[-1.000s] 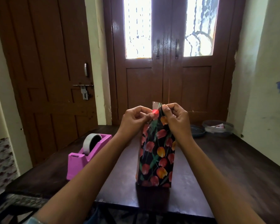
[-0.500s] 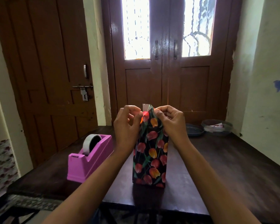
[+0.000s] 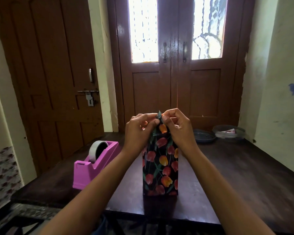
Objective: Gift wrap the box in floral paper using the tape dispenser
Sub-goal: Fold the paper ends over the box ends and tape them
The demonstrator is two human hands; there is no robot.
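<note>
The box (image 3: 160,168), covered in black paper with red and orange tulips, stands upright on the dark wooden table (image 3: 236,180) near its front edge. At its top the paper comes to a point. My left hand (image 3: 139,131) and my right hand (image 3: 178,129) meet there, each pinching the paper flap between thumb and fingers. The top face of the box is hidden behind my hands. A pink tape dispenser (image 3: 94,165) with a grey roll of tape sits to the left of the box, apart from it.
Two shallow round dishes, a dark one (image 3: 204,135) and a clear one (image 3: 229,133), sit at the table's back right. Brown doors stand behind the table. A pale wall runs along the right side.
Both hands have closed in on the paper's top. The upright white-backed flap seen earlier is now folded down to a small point between my fingertips. The box stays in place.
</note>
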